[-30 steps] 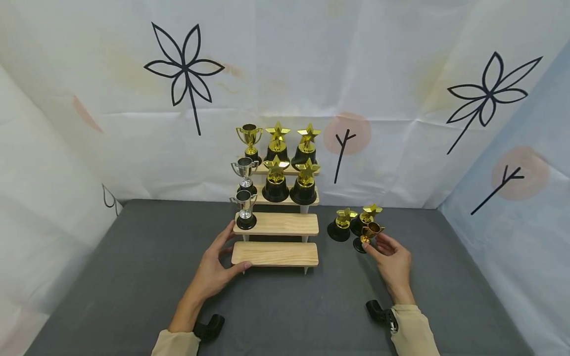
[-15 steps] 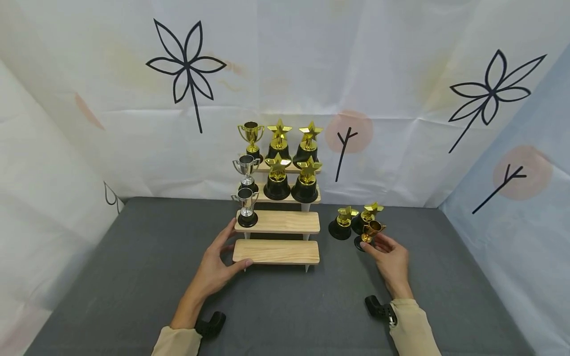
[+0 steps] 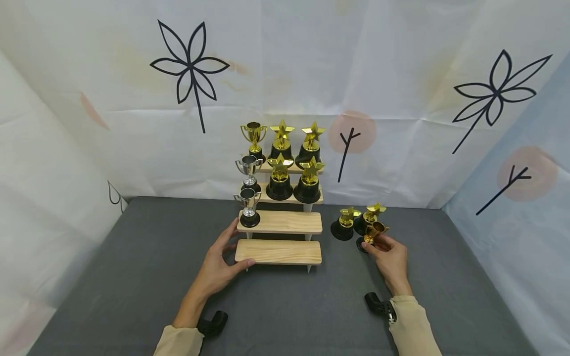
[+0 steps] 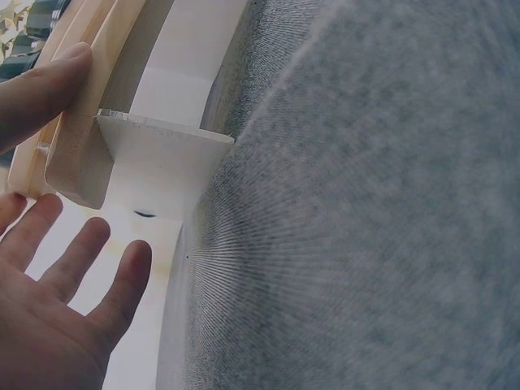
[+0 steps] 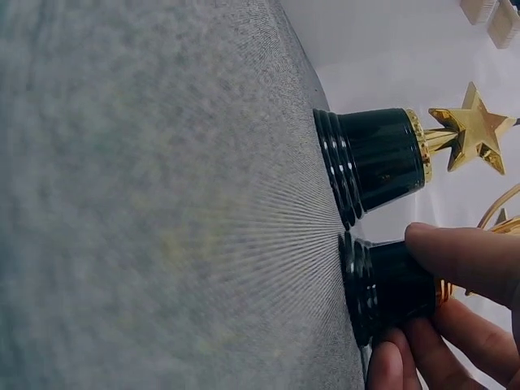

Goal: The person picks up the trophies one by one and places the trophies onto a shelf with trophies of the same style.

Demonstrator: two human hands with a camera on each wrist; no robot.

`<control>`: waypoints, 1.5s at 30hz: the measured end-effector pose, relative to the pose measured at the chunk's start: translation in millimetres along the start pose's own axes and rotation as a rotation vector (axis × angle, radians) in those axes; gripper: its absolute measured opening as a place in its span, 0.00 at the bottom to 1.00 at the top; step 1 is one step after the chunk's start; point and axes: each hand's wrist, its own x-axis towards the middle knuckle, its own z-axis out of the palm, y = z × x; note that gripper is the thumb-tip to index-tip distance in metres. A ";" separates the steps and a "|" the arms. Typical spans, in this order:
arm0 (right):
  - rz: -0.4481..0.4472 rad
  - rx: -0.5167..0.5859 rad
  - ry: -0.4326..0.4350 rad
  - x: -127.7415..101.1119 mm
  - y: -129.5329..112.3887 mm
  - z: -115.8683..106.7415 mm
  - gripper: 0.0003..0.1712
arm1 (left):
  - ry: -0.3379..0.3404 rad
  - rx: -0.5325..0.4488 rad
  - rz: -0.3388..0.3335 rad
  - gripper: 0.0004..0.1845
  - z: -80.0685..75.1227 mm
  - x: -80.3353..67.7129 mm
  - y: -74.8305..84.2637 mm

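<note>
Gold cup trophy [image 3: 373, 232] on its ribbed black round base stands on the grey felt-like bench [image 3: 133, 277], pinched low down by the right hand [image 3: 388, 257]; in the right wrist view the fingertips [image 5: 455, 258] curl round the glossy black base [image 5: 388, 286], which touches the cloth. The left hand [image 3: 217, 267] rests at the left end of the lowest step [image 3: 278, 251] of a pale wooden stepped stand, thumb against the front edge and fingers spread and fairly straight, a released grip that presses rather than clasps. The left wrist view shows the rounded plank end and a flat white leg [image 4: 158, 166] under it.

Just behind the held cup stand two gold star trophies [image 3: 343, 225] on black cone-shaped bases, close together. The second step [image 3: 280, 222] carries one silver cup [image 3: 249, 207] at its left end. Higher steps hold another silver cup [image 3: 249, 170], a gold cup [image 3: 254, 137] and four star trophies [image 3: 279, 175]. A creased white cloth wall [image 3: 285, 74] printed with black leaf outlines and peach dots closes the back.

Compared with a second ago, both hands keep the same hold and nothing on the stand has shifted.
</note>
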 end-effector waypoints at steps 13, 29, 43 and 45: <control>-0.078 -0.021 0.040 -10.3 -13.4 -1.8 0.23 | 0.004 -0.001 0.012 0.56 -0.8 -1.4 -1.9; -0.303 -0.036 0.012 -50.7 -64.2 4.0 0.18 | -0.002 -0.001 -0.009 0.56 -0.4 -1.9 -0.8; -0.414 0.095 -0.113 -82.1 -100.7 35.6 0.17 | -0.004 -0.020 0.008 0.56 -0.3 0.5 0.4; -0.416 0.112 -0.137 -84.4 -106.8 42.8 0.18 | -0.004 -0.022 0.012 0.56 -0.3 0.6 -0.2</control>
